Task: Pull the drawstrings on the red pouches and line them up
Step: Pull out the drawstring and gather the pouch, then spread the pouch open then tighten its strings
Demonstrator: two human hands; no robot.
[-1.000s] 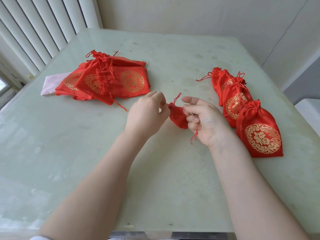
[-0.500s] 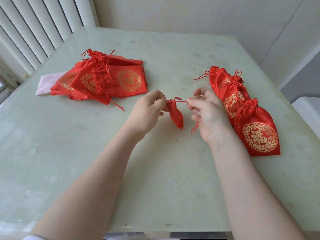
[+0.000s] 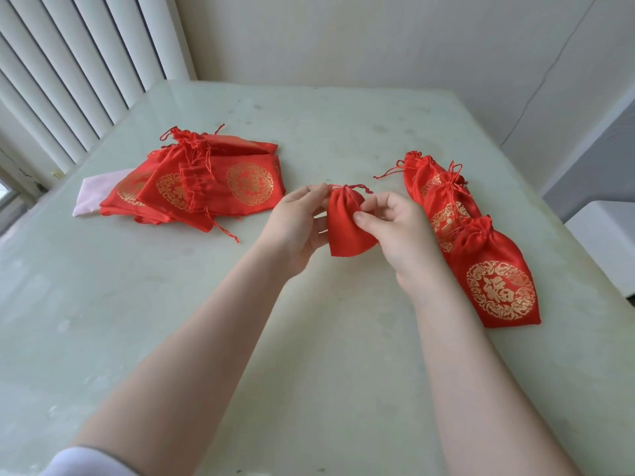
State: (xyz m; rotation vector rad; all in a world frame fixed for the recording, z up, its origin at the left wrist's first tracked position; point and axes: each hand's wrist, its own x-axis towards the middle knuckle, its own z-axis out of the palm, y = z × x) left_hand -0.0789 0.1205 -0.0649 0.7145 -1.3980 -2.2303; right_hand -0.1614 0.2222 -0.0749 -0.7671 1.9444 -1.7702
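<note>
I hold a small red pouch (image 3: 345,223) above the table's middle, its plain back toward me and its neck cinched. My left hand (image 3: 296,225) pinches the pouch's left top edge by the drawstring. My right hand (image 3: 395,228) pinches the pouch's right side between thumb and fingers. A heap of flat red pouches with gold emblems (image 3: 209,182) lies at the left. To the right, a row of cinched pouches (image 3: 481,249) overlaps from far to near, the nearest showing its gold emblem (image 3: 500,292).
The pale green table (image 3: 326,338) reaches to the white wall. A pink cloth (image 3: 92,195) sticks out from under the left heap. Vertical blinds (image 3: 68,70) hang at the far left. A white object (image 3: 608,242) stands off the table's right edge.
The pouch was stretched between both hands by its drawstrings, hanging narrow. Now its neck is cinched, its body faces me, and my right hand has shifted from the string to the pouch's side.
</note>
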